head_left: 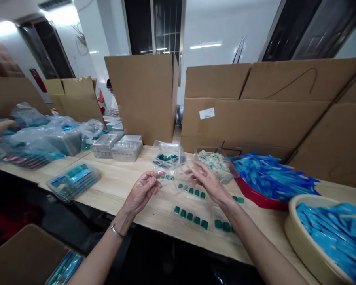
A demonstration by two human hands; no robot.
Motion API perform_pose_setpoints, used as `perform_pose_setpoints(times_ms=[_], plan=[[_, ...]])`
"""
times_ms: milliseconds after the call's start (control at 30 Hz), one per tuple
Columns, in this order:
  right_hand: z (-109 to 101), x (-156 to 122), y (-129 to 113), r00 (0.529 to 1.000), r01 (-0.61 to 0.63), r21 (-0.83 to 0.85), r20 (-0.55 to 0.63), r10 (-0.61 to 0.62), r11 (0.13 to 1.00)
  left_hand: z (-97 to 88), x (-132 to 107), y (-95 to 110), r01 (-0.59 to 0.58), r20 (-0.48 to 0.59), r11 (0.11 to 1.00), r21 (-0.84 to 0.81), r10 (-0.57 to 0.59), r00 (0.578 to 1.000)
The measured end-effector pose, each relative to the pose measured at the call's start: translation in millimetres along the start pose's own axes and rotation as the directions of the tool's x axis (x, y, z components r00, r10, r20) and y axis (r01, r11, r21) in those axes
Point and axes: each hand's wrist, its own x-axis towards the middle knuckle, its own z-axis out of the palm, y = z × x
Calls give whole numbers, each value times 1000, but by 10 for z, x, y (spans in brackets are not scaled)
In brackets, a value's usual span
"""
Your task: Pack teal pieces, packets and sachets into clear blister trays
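My left hand [144, 190] has its thumb and fingers pinched at the left end of a clear plastic tray [174, 183], with small green pieces [167, 177] showing by its fingertips. At the tray's right side, my right hand [206, 182] curves over with its fingers somewhat apart; blur hides whether they touch the plastic. Below the hands lie more clear trays holding rows of dark green pieces [190, 216]. Just beyond stand a clear box of green pieces [167, 158] and a clear box of pale and green pieces [215, 161].
To the right, a red basin [255, 196] holds blue pointed items, beside a cream tub [293, 229] of blue packets. Stacked filled packs [74, 180] and clear boxes [127, 148] stand left. Cardboard boxes [142, 99] line the back. Another person's arm [0, 128] shows far left.
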Motion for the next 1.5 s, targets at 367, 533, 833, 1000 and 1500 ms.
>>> perform_pose_setpoints(times_ms=[367, 533, 833, 1000, 1500], plan=[[-94, -675, 537, 988, -73, -480, -155, -2, 874, -299, -769, -381, 349, -300, 936, 33, -324, 897], [-845, -334, 420, 934, 54, -824, -158, -321, 564, -572, -708, -408, 407, -337, 910, 75, -361, 869], [-1487, 1158, 531, 974, -104, -985, -128, -186, 135, -233, 58, -755, 358, -150, 933, -40, -360, 921], [-1645, 1697, 677, 984, -96, -992, -106, -145, 80, -297, 149, -837, 393, -206, 915, -87, -403, 892], [-1785, 1958, 778, 946, 322, -945, 319, 52, -61, -312, 202, -807, 448, -297, 890, -85, -452, 841]])
